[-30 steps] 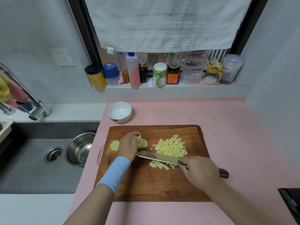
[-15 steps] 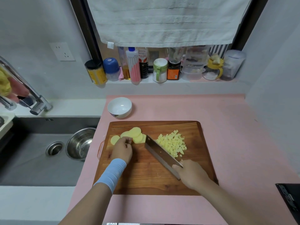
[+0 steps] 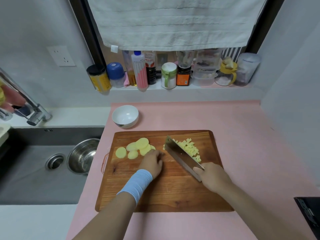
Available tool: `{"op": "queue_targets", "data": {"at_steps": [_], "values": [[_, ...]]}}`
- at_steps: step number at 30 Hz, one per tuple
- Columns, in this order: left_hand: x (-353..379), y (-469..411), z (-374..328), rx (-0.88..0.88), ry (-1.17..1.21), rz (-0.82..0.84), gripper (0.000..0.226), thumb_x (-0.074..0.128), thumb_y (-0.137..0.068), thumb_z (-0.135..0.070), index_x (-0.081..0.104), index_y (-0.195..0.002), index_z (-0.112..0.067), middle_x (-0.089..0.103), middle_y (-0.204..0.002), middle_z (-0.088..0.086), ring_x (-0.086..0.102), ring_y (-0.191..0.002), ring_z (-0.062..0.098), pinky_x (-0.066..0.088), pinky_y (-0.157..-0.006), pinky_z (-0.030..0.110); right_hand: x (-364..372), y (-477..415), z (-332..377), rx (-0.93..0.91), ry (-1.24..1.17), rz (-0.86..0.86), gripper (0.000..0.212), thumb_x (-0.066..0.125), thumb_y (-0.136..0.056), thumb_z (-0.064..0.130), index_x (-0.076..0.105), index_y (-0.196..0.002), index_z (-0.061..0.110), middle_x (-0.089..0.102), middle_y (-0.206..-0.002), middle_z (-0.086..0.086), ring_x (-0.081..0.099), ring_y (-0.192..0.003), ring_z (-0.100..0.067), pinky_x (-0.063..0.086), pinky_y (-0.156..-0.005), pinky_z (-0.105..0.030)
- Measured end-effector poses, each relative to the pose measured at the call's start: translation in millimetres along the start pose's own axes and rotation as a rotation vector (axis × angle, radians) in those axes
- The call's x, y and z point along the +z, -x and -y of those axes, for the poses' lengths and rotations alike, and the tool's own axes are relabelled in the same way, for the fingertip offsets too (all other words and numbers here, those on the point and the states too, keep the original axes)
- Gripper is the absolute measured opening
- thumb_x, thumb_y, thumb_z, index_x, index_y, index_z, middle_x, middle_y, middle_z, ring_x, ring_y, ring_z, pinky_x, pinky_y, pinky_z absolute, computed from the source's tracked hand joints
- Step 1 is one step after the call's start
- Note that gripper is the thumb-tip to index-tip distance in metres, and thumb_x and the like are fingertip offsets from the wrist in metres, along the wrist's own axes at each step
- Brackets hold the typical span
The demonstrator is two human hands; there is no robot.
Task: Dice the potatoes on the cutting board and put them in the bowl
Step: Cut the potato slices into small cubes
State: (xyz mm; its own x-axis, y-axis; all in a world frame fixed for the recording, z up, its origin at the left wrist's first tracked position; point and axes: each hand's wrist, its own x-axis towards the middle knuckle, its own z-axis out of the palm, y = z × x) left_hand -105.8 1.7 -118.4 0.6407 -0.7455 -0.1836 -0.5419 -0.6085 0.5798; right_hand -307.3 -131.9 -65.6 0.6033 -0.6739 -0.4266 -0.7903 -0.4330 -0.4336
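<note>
A wooden cutting board [image 3: 164, 193] lies on the pink counter. Several round potato slices [image 3: 136, 148] overlap at its far left. A heap of diced potato [image 3: 189, 147] sits at the far right of the board. My left hand [image 3: 152, 163], with a light blue wristband, rests fingers-down on the board, its fingertips touching the nearest slice. My right hand [image 3: 211, 177] grips the handle of a cleaver [image 3: 181, 156]; the blade stands on edge against the left side of the dice heap. A white bowl [image 3: 125, 116] stands empty behind the board's far left corner.
A sink [image 3: 34, 170] with a steel bowl [image 3: 81, 155] lies left of the counter, and a tap [image 3: 32, 110] reaches over it. Bottles and jars [image 3: 155, 71] line the window ledge under a hanging towel. A dark object [image 3: 310, 213] sits at the right edge.
The cleaver swung from lying crosswise near my hands to standing against the dice heap, pushing loose dice into it. My left hand slid off the slices toward me, uncovering them.
</note>
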Motion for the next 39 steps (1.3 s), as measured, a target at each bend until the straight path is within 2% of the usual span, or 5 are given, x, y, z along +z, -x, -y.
{"op": "queue_targets", "data": {"at_steps": [5, 13, 24, 31, 39], "values": [[3, -13, -14, -0.025, 0.030, 0.002, 0.050, 0.051, -0.090, -0.005, 0.049, -0.139, -0.015, 0.055, -0.137, 0.005, 0.048, -0.130, 0.024, 0.034, -0.112, 0.030, -25, 4, -19, -0.043, -0.112, 0.042, 0.046, 0.050, -0.103, 0.046, 0.063, -0.067, 0.022, 0.067, -0.068, 0.005, 0.064, -0.068, -0.014, 0.048, -0.064, -0.031], [14, -28, -46, -0.038, 0.206, 0.011, 0.045, 0.051, -0.094, -0.007, 0.056, -0.137, -0.019, 0.063, -0.132, 0.001, 0.059, -0.120, 0.023, 0.039, -0.099, 0.022, -54, 3, -49, -0.006, -0.168, -0.014, 0.044, 0.056, -0.101, 0.039, 0.059, -0.063, 0.016, 0.059, -0.059, 0.006, 0.058, -0.061, -0.015, 0.039, -0.059, -0.030], [-34, -29, 12, -0.200, 0.123, -0.412, 0.041, 0.049, -0.087, 0.005, 0.066, -0.119, -0.014, 0.061, -0.122, 0.007, 0.048, -0.120, 0.029, 0.040, -0.104, 0.037, -18, 8, -15, -0.080, -0.141, 0.080, 0.042, 0.053, -0.101, 0.045, 0.061, -0.066, 0.023, 0.065, -0.068, 0.006, 0.063, -0.068, -0.011, 0.043, -0.059, -0.027], [-34, -49, 43, -0.154, -0.297, -0.043, 0.065, 0.054, -0.094, -0.022, 0.029, -0.154, -0.021, 0.026, -0.161, 0.002, 0.027, -0.145, 0.027, 0.024, -0.119, 0.037, 18, -1, 19, -0.009, -0.187, 0.080, 0.041, 0.047, -0.099, 0.048, 0.063, -0.074, 0.021, 0.068, -0.076, 0.003, 0.066, -0.075, -0.019, 0.054, -0.071, -0.036], [-32, -50, 49, -0.105, -0.128, -0.136, 0.057, 0.068, -0.090, -0.025, 0.048, -0.143, -0.023, 0.047, -0.144, 0.004, 0.036, -0.133, 0.026, 0.031, -0.113, 0.036, -6, -22, -6, 0.054, -0.109, 0.004, 0.041, 0.041, -0.102, 0.051, 0.069, -0.087, 0.025, 0.069, -0.082, 0.007, 0.067, -0.078, -0.015, 0.059, -0.075, -0.036]]}}
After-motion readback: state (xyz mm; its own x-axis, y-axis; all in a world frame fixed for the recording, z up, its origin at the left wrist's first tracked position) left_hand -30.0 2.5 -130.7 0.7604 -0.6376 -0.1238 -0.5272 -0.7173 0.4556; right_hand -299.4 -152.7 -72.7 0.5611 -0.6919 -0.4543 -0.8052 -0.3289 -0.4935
